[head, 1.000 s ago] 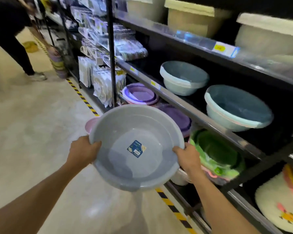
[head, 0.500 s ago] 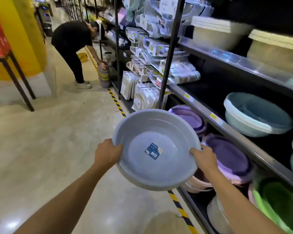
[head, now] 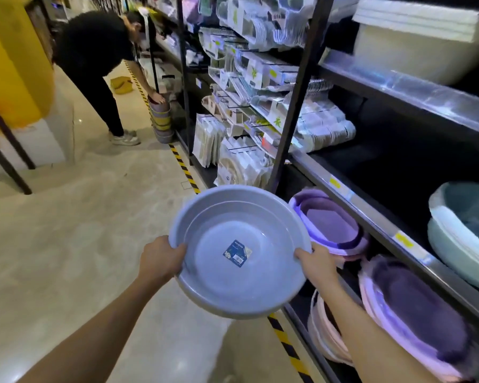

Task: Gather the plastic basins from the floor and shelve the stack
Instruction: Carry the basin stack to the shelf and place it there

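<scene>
I carry a stack of grey plastic basins (head: pixel 241 233) in front of me, above the floor beside the shelving; a blue sticker lies in the top basin's bottom. My left hand (head: pixel 161 259) grips the rim on the left side. My right hand (head: pixel 314 265) grips the rim on the right. The black shelf unit (head: pixel 371 219) runs along my right. On its lower level lie purple basins (head: pixel 331 225) and a second purple and pink stack (head: pixel 418 313). Pale blue basins (head: pixel 462 236) sit one level higher.
A person in black (head: pixel 94 59) bends over a stack of small tubs (head: pixel 162 117) further down the aisle. Yellow-black tape (head: pixel 184 168) marks the floor along the shelf foot. Packaged hangers (head: pixel 263 78) fill the shelves ahead. A yellow column (head: pixel 14 59) stands at the left.
My view has moved along the aisle and the shelf items have slid to the right. The basins stay in both hands, now next to the purple basins. The person ahead looks nearer.
</scene>
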